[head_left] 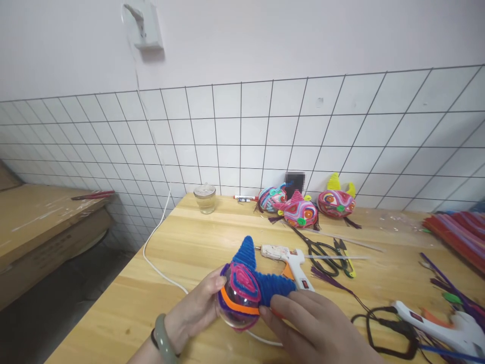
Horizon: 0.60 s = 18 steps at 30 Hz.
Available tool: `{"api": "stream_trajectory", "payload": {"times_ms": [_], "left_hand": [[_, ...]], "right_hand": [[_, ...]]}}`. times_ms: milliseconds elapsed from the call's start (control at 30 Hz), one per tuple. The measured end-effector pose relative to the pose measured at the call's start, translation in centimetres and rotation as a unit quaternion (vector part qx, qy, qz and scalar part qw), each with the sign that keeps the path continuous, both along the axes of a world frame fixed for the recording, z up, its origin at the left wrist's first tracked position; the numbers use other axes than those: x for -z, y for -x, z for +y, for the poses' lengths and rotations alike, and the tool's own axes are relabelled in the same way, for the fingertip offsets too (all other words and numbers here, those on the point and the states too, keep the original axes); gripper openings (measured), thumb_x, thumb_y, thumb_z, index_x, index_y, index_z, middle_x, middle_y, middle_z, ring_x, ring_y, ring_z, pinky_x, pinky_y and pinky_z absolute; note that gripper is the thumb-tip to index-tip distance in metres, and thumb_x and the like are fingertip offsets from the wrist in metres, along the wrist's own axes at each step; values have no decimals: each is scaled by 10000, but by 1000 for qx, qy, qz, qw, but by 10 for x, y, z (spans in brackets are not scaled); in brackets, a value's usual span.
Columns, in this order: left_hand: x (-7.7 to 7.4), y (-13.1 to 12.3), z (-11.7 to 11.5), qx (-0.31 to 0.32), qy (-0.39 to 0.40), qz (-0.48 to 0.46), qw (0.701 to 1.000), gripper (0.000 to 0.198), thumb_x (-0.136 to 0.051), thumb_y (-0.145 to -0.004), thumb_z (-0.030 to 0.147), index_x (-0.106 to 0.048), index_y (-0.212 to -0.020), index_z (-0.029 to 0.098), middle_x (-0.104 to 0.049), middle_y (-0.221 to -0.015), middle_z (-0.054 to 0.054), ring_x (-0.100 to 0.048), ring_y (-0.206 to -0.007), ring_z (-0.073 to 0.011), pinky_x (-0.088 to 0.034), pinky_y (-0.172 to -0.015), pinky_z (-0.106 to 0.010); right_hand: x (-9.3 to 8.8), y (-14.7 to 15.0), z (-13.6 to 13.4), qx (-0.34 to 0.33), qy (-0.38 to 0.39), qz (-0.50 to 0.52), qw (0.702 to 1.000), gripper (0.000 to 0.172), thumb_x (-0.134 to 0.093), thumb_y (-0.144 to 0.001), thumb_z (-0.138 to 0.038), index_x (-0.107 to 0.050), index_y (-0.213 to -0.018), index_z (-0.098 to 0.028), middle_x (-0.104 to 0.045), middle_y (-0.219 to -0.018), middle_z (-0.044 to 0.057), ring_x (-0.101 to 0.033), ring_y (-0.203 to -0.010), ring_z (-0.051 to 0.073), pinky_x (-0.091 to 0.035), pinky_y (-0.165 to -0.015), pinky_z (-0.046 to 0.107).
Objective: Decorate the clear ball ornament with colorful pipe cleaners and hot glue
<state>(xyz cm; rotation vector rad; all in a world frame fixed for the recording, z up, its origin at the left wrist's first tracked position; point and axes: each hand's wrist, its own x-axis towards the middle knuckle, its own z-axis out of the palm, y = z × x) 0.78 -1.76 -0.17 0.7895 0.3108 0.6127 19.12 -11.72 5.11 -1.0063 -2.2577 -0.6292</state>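
My left hand (204,298) is wrapped round the left side of a clear plastic ball (240,321), thumb on its upper edge. Pink and blue fuzzy strips form an oval patch (245,283) on the ball, and an orange strip (237,305) bordered by purple curves below it. Two blue fuzzy pointed pieces stick out, one upward (245,253) and one to the right (276,286). My right hand (306,318) is closed at the ball's right side, fingertips at the orange strip's end and the right blue piece. Whatever its fingertips pinch is mostly hidden.
A white glue gun (291,260) lies just behind the ball, with black scissors (322,255) and a yellow cutter (347,260) beyond. Another glue gun (443,326) is at right. Decorated fuzzy animal heads (301,212) and a lidded glass cup (205,199) stand near the tiled wall.
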Motion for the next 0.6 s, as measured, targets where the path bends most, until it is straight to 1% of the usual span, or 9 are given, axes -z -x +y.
{"api": "stream_trajectory", "payload": {"times_ms": [100, 200, 267, 367, 400, 467, 500, 600], "left_hand": [[1, 0, 0, -8, -21, 11, 1000, 340, -724, -728, 361, -724, -992, 145, -776, -903, -78, -706, -812, -202, -539, -740, -268], [1, -1, 1, -28, -58, 35, 997, 457, -739, -693, 420, -694, -1060, 152, -752, -1003, -114, -683, -936, -270, -529, -810, -333], [4, -2, 4, -81, -82, 57, 992, 490, -751, -675, 428, -672, -1084, 170, -726, -1079, -120, -642, -1036, -298, -504, -872, -361], [12, -1, 10, -196, -126, 96, 968, 484, -747, -698, 370, -616, -1133, 206, -685, -1170, -105, -578, -1144, -286, -434, -978, -373], [15, -1, 13, -229, -136, 110, 958, 480, -737, -710, 363, -595, -1144, 216, -681, -1173, -101, -580, -1139, -283, -431, -981, -381], [21, 1, 17, -264, -148, 137, 943, 463, -723, -721, 377, -576, -1128, 215, -695, -1119, -99, -608, -1088, -280, -445, -964, -395], [23, 1, 19, -281, -151, 150, 936, 468, -724, -715, 387, -565, -1121, 217, -697, -1097, -95, -620, -1060, -281, -470, -931, -397], [23, 2, 23, -335, -148, 179, 913, 525, -740, -674, 427, -538, -1112, 219, -695, -1051, -89, -639, -992, -289, -535, -801, -387]], "right_hand": [[5, -2, 1, 8, 13, -6, 1000, 417, -307, -976, -78, -631, -731, -176, -668, -606, 23, -566, -477, 113, -433, -457, 238], [12, -6, 2, 33, 10, 21, 999, 337, -368, -966, -111, -653, -798, -177, -688, -676, 36, -562, -497, 121, -427, -463, 252], [15, -10, 2, 49, -6, 32, 998, 266, -416, -937, -106, -669, -882, -166, -705, -755, 63, -578, -540, 134, -442, -494, 262], [19, -18, 3, 80, -22, 59, 995, 243, -443, -919, -114, -672, -958, -185, -686, -767, 67, -598, -597, 150, -459, -538, 267], [21, -19, 3, 93, -21, 73, 993, 245, -437, -929, -134, -671, -963, -201, -671, -744, 54, -592, -593, 148, -456, -536, 264], [24, -20, 4, 109, -11, 93, 990, 247, -426, -947, -177, -663, -977, -239, -638, -710, 24, -577, -583, 142, -454, -531, 254], [24, -20, 4, 108, -7, 99, 989, 242, -427, -950, -191, -658, -985, -254, -627, -707, 15, -572, -590, 141, -458, -540, 252], [21, -14, 5, 71, -12, 103, 992, 222, -445, -937, -162, -650, -988, -232, -616, -736, 26, -578, -664, 152, -478, -641, 291]]}}
